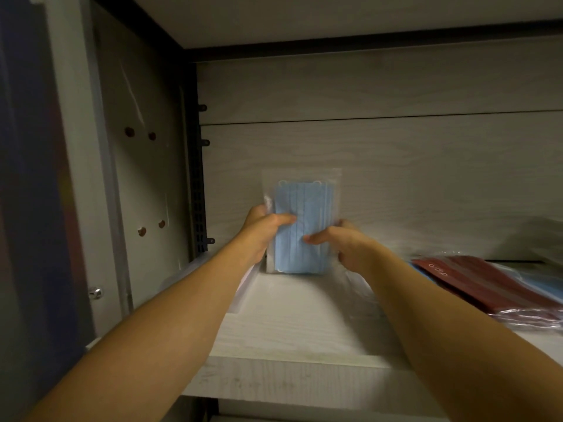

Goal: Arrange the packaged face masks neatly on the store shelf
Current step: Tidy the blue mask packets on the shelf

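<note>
Pale wood-grain shelf (pixel 292 327), dim light; back panel (pixel 380 166) same grain, w/ a horizontal seam across it at approx. 12 o'clock from the hands. Side wall (pixel 143 178) at 9 o'clock, w/ a few reddish round studs and a dark perforated strip in the corner.

Pack of blue face masks (pixel 301 226) in a clear bag, upright, long edge vertical, bottom edge on or just above the shelf close to the back panel; contact w/ panel can't be told. Pleats run vertically. Ear loops visible at top corners.

L hand (pixel 263 225) grips the pack's left edge, thumb across the front at mid-height, fingers behind the pack. R hand (pixel 341 242) grips the right edge lower down, thumb on the front pointing toward 9 o'clock, other fingers wrapped behind, hidden. Both forearms bare, reaching in from 7 and 5 o'clock.

At 3 o'clock of the hands: dark red mask packs (pixel 487 287) lying flat on the shelf in clear wrap, pale lettering on top one; a light blue pack (pixel 545 287) partly under them, edge only. Crinkled clear plastic (pixel 362 296) lies on the shelf just below R wrist; contents not discernible. Slight motion blur overall.
</note>
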`<state>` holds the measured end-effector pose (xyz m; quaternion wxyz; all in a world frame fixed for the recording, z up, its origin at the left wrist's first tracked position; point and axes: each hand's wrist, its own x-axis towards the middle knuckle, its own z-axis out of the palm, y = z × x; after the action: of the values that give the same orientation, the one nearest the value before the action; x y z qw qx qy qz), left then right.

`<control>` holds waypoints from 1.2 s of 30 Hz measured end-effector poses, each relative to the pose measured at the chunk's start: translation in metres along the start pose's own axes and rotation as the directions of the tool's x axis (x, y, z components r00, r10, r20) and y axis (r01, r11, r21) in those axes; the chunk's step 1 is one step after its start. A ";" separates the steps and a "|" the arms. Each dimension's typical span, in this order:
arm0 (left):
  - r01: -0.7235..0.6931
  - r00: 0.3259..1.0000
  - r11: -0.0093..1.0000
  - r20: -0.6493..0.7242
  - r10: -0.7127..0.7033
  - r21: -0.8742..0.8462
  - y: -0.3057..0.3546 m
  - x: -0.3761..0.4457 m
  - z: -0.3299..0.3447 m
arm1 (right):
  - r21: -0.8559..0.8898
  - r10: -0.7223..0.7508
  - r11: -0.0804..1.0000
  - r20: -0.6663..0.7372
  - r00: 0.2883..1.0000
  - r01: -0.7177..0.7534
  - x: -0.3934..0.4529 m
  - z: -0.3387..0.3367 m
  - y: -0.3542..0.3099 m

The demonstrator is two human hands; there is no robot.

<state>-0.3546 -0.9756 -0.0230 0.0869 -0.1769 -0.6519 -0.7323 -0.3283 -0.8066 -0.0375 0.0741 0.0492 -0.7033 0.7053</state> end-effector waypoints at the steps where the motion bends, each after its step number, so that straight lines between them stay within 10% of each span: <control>1: 0.019 1.000 1.000 0.001 -0.019 0.007 -0.001 0.000 -0.001 | -0.027 0.019 0.999 0.007 1.000 -0.019 0.000 0.000 0.000; 36: 0.003 0.999 1.000 0.049 -0.004 0.026 -0.001 -0.001 -0.004 | -0.036 0.028 0.999 0.013 1.000 -0.028 0.013 -0.010 0.005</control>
<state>-0.3547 -0.9792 -0.0244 0.0720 -0.1924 -0.6637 -0.7193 -0.3416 -0.7958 -0.0400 0.0603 0.0427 -0.7170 0.6931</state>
